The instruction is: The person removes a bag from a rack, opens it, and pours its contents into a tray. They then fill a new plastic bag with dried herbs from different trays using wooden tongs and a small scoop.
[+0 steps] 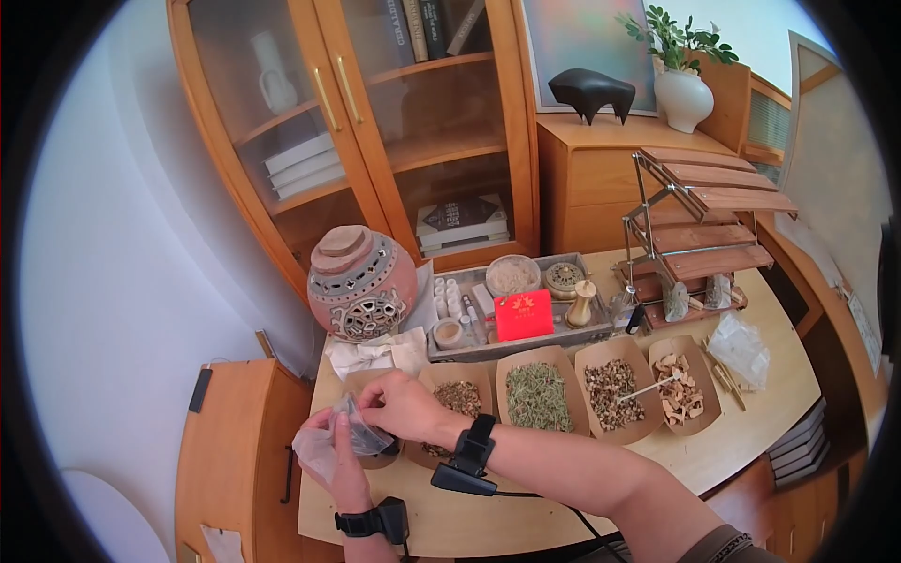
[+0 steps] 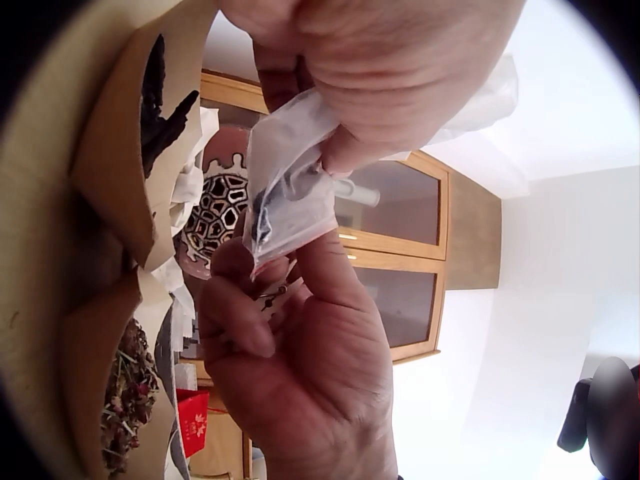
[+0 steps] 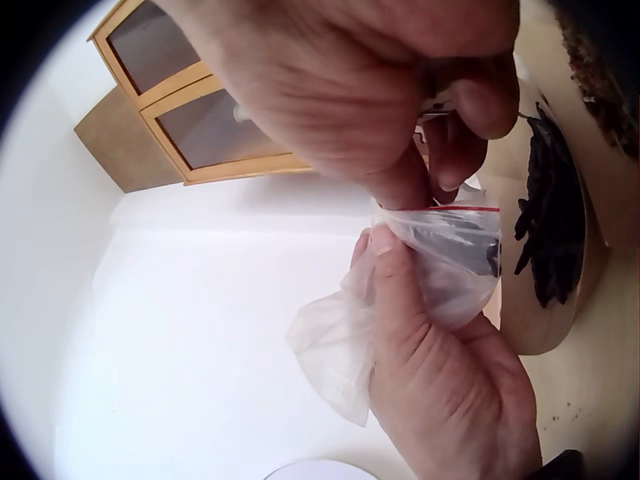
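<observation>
A clear zip bag with a red line along its mouth is held between both hands, and some dark pieces show through its plastic. My left hand grips the bag's body, the thumb lying along its side. At the mouth, my right hand pinches the edge with bent fingers. Just beneath the bag stands a brown paper tray, holding black dried strips. In the head view the hands and bag mostly cover that tray.
More paper trays of dried herbs run to the right, a small white spoon in one. Behind them are a grey tray with jars and a red card, a patterned pot, a folding wooden rack and a crumpled plastic bag.
</observation>
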`<state>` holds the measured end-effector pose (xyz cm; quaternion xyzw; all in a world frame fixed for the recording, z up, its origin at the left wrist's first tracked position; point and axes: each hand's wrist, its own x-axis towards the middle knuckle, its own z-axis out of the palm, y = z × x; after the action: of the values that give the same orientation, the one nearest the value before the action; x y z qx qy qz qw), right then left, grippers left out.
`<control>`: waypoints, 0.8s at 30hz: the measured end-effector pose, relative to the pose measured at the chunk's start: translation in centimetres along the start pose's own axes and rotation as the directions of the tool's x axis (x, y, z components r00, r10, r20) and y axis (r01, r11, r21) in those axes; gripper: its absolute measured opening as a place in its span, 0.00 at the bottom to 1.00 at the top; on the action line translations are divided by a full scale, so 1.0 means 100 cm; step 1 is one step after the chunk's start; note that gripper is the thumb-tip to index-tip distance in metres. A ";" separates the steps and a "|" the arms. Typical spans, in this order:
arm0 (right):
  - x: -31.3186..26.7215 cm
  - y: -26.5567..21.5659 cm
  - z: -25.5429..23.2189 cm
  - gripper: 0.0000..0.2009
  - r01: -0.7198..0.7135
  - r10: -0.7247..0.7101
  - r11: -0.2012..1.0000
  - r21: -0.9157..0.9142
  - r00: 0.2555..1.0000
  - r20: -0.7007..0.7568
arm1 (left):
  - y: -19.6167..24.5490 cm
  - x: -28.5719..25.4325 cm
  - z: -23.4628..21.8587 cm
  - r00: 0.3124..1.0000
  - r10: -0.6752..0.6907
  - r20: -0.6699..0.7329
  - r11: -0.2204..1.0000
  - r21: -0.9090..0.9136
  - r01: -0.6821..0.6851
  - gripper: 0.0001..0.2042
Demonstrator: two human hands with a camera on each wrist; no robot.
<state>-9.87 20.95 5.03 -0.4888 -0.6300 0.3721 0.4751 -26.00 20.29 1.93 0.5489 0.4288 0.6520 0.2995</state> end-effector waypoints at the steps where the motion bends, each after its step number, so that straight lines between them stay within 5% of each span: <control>1: 0.000 0.000 -0.001 0.08 -0.047 0.047 0.999 -0.003 0.999 -0.015 | 0.001 0.000 -0.001 1.000 0.000 -0.001 1.000 0.000 0.000 0.11; 8: -0.002 0.003 -0.001 0.10 -0.108 0.114 0.992 0.065 0.989 -0.095 | 0.003 0.000 0.000 0.997 -0.012 0.078 1.000 0.014 0.010 0.12; 14: -0.003 -0.001 -0.005 0.10 -0.144 0.149 0.978 0.152 0.988 -0.026 | 0.000 0.000 0.001 0.996 -0.036 0.082 0.999 -0.015 0.037 0.14; 24: 0.000 -0.001 -0.005 0.10 -0.176 0.181 0.979 0.106 0.982 -0.045 | 0.000 0.000 0.001 0.990 -0.088 0.110 0.995 -0.037 0.092 0.15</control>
<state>-9.43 20.90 5.25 -0.5286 -0.5508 0.4313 0.4808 -25.93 20.36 1.92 0.5568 0.4225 0.6162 0.3629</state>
